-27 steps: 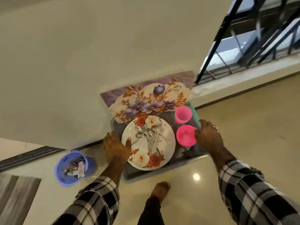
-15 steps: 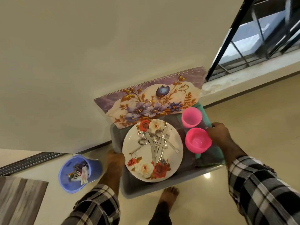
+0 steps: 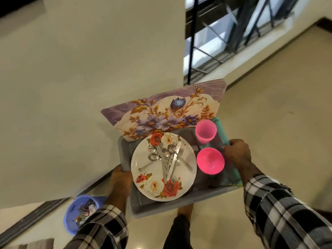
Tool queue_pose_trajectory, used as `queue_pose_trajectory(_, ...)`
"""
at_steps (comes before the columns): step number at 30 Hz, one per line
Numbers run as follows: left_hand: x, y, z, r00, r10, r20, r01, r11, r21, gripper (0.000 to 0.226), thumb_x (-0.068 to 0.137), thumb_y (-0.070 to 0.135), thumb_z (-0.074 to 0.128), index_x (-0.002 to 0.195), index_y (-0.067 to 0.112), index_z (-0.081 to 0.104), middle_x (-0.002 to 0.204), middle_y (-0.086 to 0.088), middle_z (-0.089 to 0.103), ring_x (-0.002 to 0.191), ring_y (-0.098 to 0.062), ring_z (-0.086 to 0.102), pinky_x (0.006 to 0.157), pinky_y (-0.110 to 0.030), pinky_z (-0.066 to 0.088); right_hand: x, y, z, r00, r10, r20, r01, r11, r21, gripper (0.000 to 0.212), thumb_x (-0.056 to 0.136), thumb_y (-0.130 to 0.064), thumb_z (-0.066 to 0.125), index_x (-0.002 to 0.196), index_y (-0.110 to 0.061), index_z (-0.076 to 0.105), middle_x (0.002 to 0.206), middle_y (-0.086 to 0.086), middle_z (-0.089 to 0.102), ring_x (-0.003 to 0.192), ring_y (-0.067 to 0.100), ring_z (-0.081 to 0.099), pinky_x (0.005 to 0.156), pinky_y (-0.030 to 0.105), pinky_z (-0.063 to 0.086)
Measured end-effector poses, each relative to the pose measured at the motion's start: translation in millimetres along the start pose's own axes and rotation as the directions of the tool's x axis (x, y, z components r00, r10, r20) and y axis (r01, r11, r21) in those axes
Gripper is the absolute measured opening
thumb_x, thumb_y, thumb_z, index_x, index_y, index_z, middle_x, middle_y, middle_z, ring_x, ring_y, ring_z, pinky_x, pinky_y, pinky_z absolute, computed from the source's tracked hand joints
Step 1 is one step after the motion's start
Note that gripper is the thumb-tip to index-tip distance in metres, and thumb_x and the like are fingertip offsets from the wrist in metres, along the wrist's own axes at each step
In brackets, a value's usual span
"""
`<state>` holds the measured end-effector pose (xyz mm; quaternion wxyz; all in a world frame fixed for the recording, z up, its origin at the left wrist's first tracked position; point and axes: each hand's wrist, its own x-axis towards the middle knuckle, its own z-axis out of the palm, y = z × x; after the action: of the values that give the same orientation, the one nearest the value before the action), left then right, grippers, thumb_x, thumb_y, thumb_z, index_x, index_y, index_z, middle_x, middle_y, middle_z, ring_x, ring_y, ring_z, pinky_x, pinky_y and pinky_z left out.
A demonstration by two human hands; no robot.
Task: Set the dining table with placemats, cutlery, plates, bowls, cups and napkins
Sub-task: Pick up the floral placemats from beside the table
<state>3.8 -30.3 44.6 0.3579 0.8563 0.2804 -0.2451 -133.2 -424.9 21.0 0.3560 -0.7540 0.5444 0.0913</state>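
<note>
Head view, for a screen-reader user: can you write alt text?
Two hands, left and right, carry a grey tray above the floor. It holds a floral plate piled with cutlery, a pink cup, a pink bowl and upright placemats.

Domestic interior: glossy cream tiled floor [image 3: 269, 141], plain cream wall [image 3: 89, 87], black-barred window [image 3: 224, 38], blue plastic waste bin [image 3: 79, 212].

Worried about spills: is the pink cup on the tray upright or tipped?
Upright. The pink cup stands on the grey tray, its open mouth facing up, seemingly empty.
</note>
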Motion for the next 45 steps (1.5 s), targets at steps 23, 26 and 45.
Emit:
queue_pose_trajectory(23,-440.6,-7.8,59.5,0.522,0.605,0.601,-0.845,0.464,0.266,0.034,0.087,0.019,0.073,0.115,0.001,0.070,0.110,-0.019,0.066,0.104,-0.040,0.067,0.084,-0.038,0.049,-493.7,413.9,-270.7,0.658,0.617,-0.432,-0.335,0.753,0.565,0.062,0.063,-0.045,0.052,0.100,0.000,0.070,0.111,0.027,0.071,0.104,0.045,0.069,0.074,0.038,0.048)
queue_pose_trajectory(26,-493.7,-32.7,92.9,0.421,0.581,0.697,-0.903,0.341,0.261,0.025,0.079,0.020,0.076,0.097,0.003,0.072,0.101,-0.022,0.072,0.099,-0.042,0.073,0.078,-0.041,0.055,-563.6,473.5,-270.8,0.559,0.704,-0.438,-0.384,0.688,0.616,0.053,0.064,-0.039,0.056,0.095,0.000,0.070,0.109,0.028,0.072,0.103,0.046,0.070,0.070,0.037,0.045)
queue_pose_trajectory(45,-764.4,-336.5,169.7,-0.175,0.077,0.982,-0.956,-0.251,-0.150,0.034,0.082,0.021,0.066,0.113,0.007,0.071,0.114,-0.014,0.072,0.109,-0.037,0.070,0.082,-0.036,0.052,-942.3,625.0,-45.7,-0.339,0.938,0.075,-0.200,-0.150,0.968,0.026,0.097,-0.021,0.065,0.102,0.003,0.073,0.106,0.023,0.073,0.112,0.039,0.069,0.085,0.037,0.057)
